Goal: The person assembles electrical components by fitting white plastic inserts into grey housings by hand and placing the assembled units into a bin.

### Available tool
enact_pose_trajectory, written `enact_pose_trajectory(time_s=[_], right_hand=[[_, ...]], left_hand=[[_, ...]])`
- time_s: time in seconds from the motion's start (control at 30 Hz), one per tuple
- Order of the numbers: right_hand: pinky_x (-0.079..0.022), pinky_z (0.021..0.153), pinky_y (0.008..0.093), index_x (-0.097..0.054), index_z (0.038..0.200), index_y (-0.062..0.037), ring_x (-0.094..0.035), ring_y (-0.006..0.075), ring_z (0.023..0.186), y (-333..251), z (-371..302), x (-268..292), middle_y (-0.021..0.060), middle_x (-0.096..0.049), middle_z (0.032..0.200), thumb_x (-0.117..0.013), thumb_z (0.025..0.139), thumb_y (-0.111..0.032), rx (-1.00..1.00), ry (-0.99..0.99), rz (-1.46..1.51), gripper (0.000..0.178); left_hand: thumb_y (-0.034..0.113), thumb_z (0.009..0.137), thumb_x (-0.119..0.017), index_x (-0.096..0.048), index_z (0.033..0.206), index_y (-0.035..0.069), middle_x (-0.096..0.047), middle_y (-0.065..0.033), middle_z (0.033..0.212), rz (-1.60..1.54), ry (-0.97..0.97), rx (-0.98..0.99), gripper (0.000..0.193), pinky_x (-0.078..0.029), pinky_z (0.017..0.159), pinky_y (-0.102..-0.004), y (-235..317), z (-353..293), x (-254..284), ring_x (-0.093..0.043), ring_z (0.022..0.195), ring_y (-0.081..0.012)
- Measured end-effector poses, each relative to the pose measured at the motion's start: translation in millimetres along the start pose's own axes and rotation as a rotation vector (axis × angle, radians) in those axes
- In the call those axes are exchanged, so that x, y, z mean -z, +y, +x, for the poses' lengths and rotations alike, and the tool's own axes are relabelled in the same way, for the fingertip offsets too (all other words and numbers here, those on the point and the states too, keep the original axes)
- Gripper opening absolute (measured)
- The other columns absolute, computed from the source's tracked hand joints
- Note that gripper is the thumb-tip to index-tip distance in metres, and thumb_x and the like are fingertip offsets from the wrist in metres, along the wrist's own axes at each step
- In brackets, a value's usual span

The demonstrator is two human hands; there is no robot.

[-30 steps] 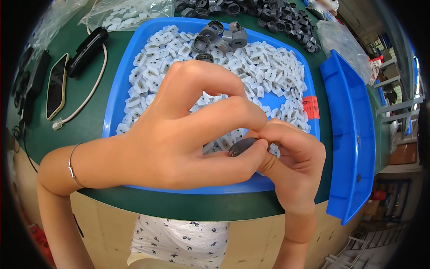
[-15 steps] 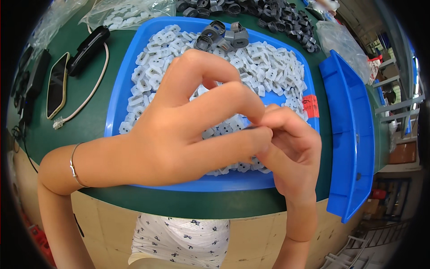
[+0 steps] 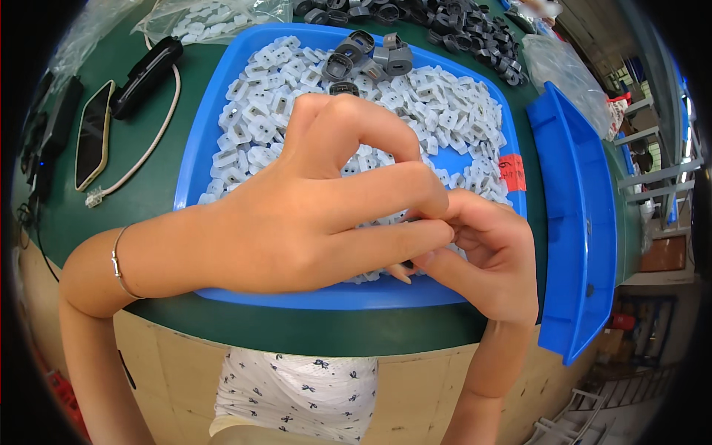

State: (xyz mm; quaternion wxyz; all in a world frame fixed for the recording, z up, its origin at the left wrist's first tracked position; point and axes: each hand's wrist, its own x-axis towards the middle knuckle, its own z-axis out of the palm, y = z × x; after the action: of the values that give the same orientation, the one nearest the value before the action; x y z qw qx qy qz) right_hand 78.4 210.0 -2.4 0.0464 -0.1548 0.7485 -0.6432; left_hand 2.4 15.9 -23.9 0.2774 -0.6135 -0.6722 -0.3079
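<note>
My left hand [image 3: 311, 215] reaches across the tray, back up, fingers bent and closed at their tips. My right hand [image 3: 498, 256] meets it there, thumb and fingers curled in. Between both sets of fingertips is a small black part [image 3: 408, 264]; only slivers show, and its shape is hidden. Under the hands stands a blue tray [image 3: 194, 152] full of small whitish translucent plastic pieces [image 3: 452, 111]. Several black ring-shaped plastic parts [image 3: 339, 67] lie on top of them near the tray's far side.
A heap of black parts [image 3: 475, 41] lies behind the tray, beside clear plastic bags [image 3: 567, 74]. At right stands a blue divided bin [image 3: 575, 222]. A phone [image 3: 95, 137], a black device [image 3: 148, 74] and a pale cable [image 3: 159, 141] lie left on the green table [image 3: 311, 330].
Both hands have shifted slightly, the left a little lower and to the right. Another black part now shows in the tray just beyond my left knuckles. The fingertips stay together.
</note>
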Motion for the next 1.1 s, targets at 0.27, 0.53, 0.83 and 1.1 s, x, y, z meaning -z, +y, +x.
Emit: enact_pose_trajectory(time_s=[0.27,0.53,0.83,1.1], right_hand=[[-0.049,0.063,0.0244,-0.057,0.097,0.0032,-0.062,0.0138,0.070,4,-2,-13,0.0077,-0.061,0.081,-0.059,0.080,0.005,0.010,0.085,-0.097,0.017],[-0.049,0.068,0.0257,-0.056,0.098,0.0026,-0.060,0.0119,0.075,0,-1,-10,0.0060,-0.061,0.083,-0.059,0.083,0.002,0.038,0.098,-0.067,0.016],[-0.046,0.077,0.0256,-0.055,0.101,0.0012,-0.056,0.0105,0.083,-3,0,-9,0.0040,-0.057,0.089,-0.056,0.082,0.004,0.005,0.028,0.076,0.019],[-0.046,0.077,0.0265,-0.055,0.105,0.0015,-0.055,0.0108,0.087,0,0,-11,0.0051,-0.056,0.092,-0.055,0.077,0.008,0.022,0.077,0.137,0.029]], left_hand=[[0.021,0.057,-0.073,-0.069,0.097,0.013,-0.058,0.0041,0.098,0.007,-0.016,-0.016,0.041,-0.035,0.072,-0.0327,-2,0,-1,-0.042,0.090,-0.0212],[0.021,0.056,-0.074,-0.069,0.096,0.013,-0.057,0.0035,0.098,-0.002,0.022,0.045,0.041,-0.036,0.072,-0.0306,-3,2,-2,-0.041,0.087,-0.0224],[0.016,0.052,-0.074,-0.070,0.095,0.015,-0.058,0.0047,0.097,-0.002,0.078,0.032,0.043,-0.037,0.071,-0.0298,-2,3,-2,-0.041,0.084,-0.0223],[0.022,0.056,-0.072,-0.071,0.092,0.015,-0.058,0.0039,0.092,0.025,0.097,0.049,0.037,-0.037,0.069,-0.0294,-5,4,-2,-0.041,0.084,-0.0225]])
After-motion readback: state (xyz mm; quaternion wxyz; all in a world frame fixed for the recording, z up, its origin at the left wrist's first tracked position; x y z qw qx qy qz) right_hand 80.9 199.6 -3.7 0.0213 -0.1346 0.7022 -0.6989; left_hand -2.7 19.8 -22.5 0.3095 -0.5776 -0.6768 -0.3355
